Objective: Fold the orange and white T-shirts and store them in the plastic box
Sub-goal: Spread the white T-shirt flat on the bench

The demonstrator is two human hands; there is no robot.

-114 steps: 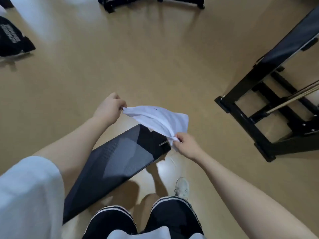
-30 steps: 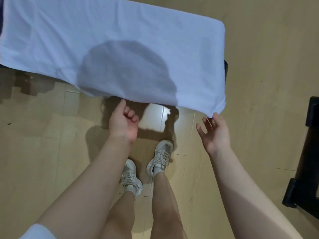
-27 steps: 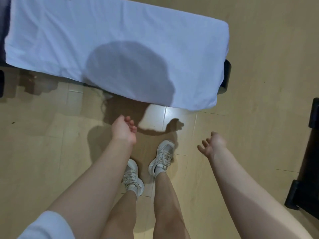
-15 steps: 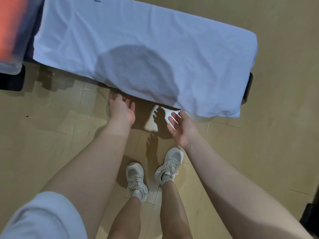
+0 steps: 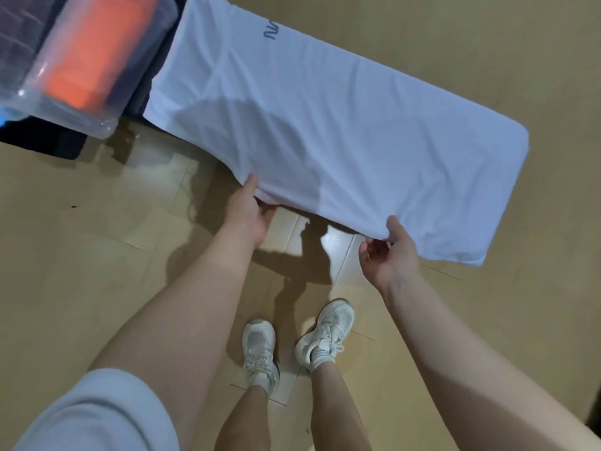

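Both hands pinched the near hem of the white T-shirt (image 5: 341, 125).
Left hand (image 5: 248, 211) mid-frame, right hand (image 5: 390, 255) further right; plastic box (image 5: 107, 125) upper left.

Person: bare forearms and bare lower legs; short pale grey-white sleeve (image 5: 97, 415) on the left arm; white lace-up trainers (image 5: 260, 349) with white socks on both feet
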